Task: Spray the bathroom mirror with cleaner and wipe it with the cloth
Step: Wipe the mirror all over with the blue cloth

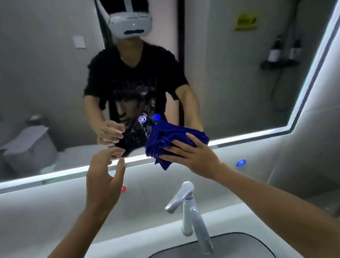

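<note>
My right hand (190, 156) presses a bunched blue cloth (172, 141) against the lower edge of the mirror (232, 70), my fingers (179, 146) spread fairly straight over the fabric, the thumb under the folds. My left hand (105, 176) hangs in the air just beside the cloth, to its left, fingers loosely curled and holding nothing, tips close to the glass. Below both hands stands a chrome tap (188, 208) over the sink (218, 255), set in the pale worktop (50, 234). 2 lit round buttons (149, 118) glow on the glass just above the cloth.
</note>
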Demonstrator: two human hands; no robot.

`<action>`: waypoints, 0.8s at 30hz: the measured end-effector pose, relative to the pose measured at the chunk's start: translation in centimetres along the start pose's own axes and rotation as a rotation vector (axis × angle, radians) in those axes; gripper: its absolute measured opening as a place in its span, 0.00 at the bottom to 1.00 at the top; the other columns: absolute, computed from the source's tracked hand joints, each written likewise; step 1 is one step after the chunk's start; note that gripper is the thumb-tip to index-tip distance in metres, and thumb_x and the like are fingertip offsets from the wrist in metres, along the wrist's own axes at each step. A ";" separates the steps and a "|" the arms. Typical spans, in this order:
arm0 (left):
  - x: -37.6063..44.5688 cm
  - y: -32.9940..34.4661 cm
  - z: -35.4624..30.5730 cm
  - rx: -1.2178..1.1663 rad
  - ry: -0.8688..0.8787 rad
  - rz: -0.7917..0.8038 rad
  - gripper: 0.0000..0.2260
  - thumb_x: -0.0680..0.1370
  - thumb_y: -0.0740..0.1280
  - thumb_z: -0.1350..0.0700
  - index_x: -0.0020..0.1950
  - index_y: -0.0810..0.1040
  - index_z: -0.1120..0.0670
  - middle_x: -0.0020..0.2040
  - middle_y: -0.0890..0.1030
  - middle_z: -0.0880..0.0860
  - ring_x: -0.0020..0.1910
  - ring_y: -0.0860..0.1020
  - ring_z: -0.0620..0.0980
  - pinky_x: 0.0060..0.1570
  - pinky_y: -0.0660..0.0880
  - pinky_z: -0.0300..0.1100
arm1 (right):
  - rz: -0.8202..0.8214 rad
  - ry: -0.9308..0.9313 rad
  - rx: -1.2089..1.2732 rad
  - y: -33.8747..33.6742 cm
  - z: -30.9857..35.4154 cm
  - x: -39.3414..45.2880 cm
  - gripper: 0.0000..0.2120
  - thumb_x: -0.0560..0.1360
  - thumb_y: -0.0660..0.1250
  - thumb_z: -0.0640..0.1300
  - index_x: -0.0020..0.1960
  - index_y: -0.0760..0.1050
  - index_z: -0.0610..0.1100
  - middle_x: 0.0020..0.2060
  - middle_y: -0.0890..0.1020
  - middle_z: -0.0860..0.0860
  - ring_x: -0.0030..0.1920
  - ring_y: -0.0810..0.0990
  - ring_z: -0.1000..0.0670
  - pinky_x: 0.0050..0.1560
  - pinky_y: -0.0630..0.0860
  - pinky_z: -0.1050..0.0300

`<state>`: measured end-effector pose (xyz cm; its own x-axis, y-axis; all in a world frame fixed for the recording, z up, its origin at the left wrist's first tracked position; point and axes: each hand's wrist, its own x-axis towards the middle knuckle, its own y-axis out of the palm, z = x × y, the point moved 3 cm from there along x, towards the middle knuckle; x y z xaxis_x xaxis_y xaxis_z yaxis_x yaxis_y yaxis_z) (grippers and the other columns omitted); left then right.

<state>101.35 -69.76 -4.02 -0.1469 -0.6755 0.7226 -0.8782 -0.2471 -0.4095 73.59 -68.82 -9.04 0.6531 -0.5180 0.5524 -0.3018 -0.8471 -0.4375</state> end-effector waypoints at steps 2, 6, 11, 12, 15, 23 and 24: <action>-0.2 2.6 -1.5 -0.036 0.011 0.019 0.11 0.76 0.64 0.58 0.57 0.79 0.56 0.52 0.80 0.50 0.49 0.77 0.49 0.51 0.72 0.40 | 0.020 0.004 -0.004 0.0 -2.4 -3.2 0.28 0.81 0.58 0.35 0.76 0.66 0.55 0.73 0.72 0.54 0.75 0.65 0.50 0.78 0.54 0.44; -0.6 8.0 -5.0 -0.079 0.053 0.046 0.10 0.75 0.64 0.60 0.56 0.78 0.54 0.51 0.78 0.45 0.48 0.76 0.46 0.51 0.71 0.33 | 0.038 0.020 -0.038 0.4 -6.6 -8.9 0.29 0.80 0.60 0.34 0.78 0.64 0.55 0.74 0.69 0.53 0.76 0.62 0.49 0.79 0.54 0.43; -1.0 15.6 -10.3 -0.120 0.122 0.145 0.11 0.76 0.65 0.60 0.57 0.79 0.56 0.52 0.78 0.46 0.52 0.76 0.48 0.53 0.71 0.37 | 0.043 0.082 -0.069 0.8 -10.5 -14.1 0.33 0.79 0.65 0.35 0.79 0.62 0.55 0.77 0.64 0.52 0.78 0.58 0.48 0.79 0.53 0.41; -1.0 17.1 -11.3 -0.127 0.128 0.170 0.11 0.76 0.65 0.59 0.58 0.78 0.56 0.53 0.78 0.46 0.53 0.76 0.48 0.54 0.71 0.39 | 0.038 0.094 -0.073 0.9 -11.2 -14.9 0.33 0.79 0.65 0.35 0.79 0.61 0.55 0.77 0.64 0.53 0.78 0.59 0.48 0.79 0.54 0.40; -1.2 21.8 -14.1 -0.149 0.133 0.261 0.12 0.77 0.66 0.59 0.60 0.78 0.55 0.57 0.80 0.50 0.57 0.76 0.49 0.57 0.74 0.46 | 0.057 0.116 -0.064 1.2 -13.1 -18.1 0.32 0.80 0.66 0.36 0.78 0.62 0.56 0.75 0.66 0.53 0.77 0.62 0.47 0.77 0.59 0.39; -2.4 30.9 -19.5 -0.221 0.138 0.440 0.14 0.76 0.66 0.59 0.61 0.78 0.52 0.60 0.79 0.48 0.61 0.74 0.47 0.60 0.69 0.40 | 0.127 0.322 -0.094 -0.5 -17.9 -27.1 0.23 0.83 0.55 0.34 0.71 0.75 0.54 0.69 0.77 0.49 0.70 0.75 0.43 0.64 0.77 0.39; -2.8 31.5 -19.9 -0.233 0.149 0.462 0.14 0.76 0.66 0.59 0.60 0.78 0.52 0.60 0.78 0.48 0.60 0.74 0.47 0.60 0.71 0.41 | 0.159 0.354 -0.072 -0.9 -18.0 -28.1 0.26 0.82 0.52 0.32 0.72 0.74 0.52 0.71 0.76 0.48 0.71 0.74 0.42 0.65 0.76 0.39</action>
<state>65.07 -61.82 -7.82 -0.5897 -0.5676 0.5745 -0.7823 0.2249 -0.5809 43.01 -55.60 -11.37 0.3182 -0.6421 0.6975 -0.4362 -0.7524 -0.4936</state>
